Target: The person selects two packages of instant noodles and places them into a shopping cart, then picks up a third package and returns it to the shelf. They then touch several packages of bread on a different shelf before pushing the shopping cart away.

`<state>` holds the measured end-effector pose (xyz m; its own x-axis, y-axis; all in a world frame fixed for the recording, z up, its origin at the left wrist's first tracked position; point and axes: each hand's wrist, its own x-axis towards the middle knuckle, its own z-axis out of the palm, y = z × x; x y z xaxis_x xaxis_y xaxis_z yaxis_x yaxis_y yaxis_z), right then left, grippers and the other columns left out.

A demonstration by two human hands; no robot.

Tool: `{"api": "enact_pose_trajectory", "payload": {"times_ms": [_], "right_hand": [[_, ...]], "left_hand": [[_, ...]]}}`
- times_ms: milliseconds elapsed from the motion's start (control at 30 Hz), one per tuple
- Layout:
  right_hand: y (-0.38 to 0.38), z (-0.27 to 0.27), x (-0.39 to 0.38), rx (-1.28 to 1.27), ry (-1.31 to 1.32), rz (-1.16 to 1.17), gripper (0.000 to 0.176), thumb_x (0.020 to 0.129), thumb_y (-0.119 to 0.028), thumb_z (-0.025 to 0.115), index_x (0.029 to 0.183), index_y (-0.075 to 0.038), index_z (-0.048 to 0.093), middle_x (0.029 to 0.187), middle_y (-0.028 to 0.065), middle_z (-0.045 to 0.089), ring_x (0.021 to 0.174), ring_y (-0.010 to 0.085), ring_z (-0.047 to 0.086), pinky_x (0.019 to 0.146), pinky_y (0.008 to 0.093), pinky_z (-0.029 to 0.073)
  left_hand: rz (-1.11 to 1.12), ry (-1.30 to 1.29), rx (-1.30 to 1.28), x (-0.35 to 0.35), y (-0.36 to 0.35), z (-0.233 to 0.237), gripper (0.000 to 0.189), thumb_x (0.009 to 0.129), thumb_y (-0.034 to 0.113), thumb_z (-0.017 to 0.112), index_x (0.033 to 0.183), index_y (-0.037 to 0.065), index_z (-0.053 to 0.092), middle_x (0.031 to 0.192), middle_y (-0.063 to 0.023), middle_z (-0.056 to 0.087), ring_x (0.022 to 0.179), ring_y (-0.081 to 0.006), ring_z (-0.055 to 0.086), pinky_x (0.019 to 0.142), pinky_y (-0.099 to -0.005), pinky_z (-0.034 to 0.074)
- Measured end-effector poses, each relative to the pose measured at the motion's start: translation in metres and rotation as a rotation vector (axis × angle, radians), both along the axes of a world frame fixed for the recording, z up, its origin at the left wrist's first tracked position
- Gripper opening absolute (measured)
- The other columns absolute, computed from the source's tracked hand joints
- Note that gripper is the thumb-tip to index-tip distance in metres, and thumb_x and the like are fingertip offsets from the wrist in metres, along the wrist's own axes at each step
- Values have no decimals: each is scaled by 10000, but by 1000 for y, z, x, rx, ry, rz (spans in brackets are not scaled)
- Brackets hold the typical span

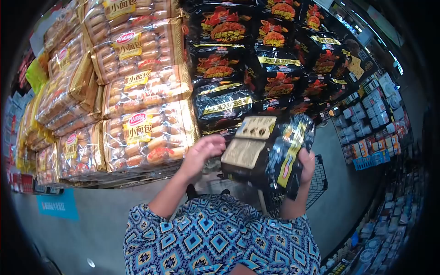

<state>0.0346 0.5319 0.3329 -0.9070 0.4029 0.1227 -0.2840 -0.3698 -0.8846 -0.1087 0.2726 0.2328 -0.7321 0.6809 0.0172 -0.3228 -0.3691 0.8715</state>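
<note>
A black noodle multipack [247, 153] with beige printed panels and a yellow band is held in front of me, tilted. My right hand [307, 166] grips its right end, with some fingers hidden behind the wrapping. On the other side, my left hand [204, 150] is open, its fingers stretched toward the pack's left edge and close to the lower corner of the bread stack. Just beyond the held pack rise stacked black multipacks [223, 101] with red and orange food pictures. Left of them stand clear-and-gold bags of small bread rolls [149, 133], piled in layers.
Behind my right forearm is a wire shopping cart [318, 176] on the grey floor [114, 215]. A blue sign [57, 206] hangs below the bread display. To the right stands a goods shelf [373, 119] with a blue basket [371, 160]; more shelving runs along the lower right.
</note>
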Motion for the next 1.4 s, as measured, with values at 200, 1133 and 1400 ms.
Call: {"api": "enact_pose_trajectory", "payload": {"times_ms": [200, 1133, 1400], "right_hand": [[-34, 36, -97, -16, 68, -40, 332, 971, -253, 489, 949, 49, 625, 806, 104, 673, 569, 146, 623, 487, 240, 492], [-6, -101, -175, 1332, -165, -359, 582, 880, -162, 573, 1377, 55, 362, 1403, 240, 405, 1313, 362, 376, 1081, 401, 303], [13, -99, -165, 1086, -206, -707, 736, 828, -241, 663, 1404, 29, 291, 1429, 333, 262, 1324, 462, 263, 1093, 486, 237]], "left_hand": [[404, 150, 135, -32, -14, 28, 440, 973, 114, 424, 1386, -18, 348, 1390, -178, 431, 1286, -252, 438, 1093, -386, 334], [295, 447, -248, -90, 37, 37, 723, 920, 107, 525, 1482, -11, 85, 1527, -207, 186, 1422, -285, 192, 1144, -363, 162], [304, 488, -325, -83, 29, 40, 716, 920, 91, 518, 1490, 15, 92, 1535, -202, 169, 1422, -297, 190, 1146, -367, 157]]}}
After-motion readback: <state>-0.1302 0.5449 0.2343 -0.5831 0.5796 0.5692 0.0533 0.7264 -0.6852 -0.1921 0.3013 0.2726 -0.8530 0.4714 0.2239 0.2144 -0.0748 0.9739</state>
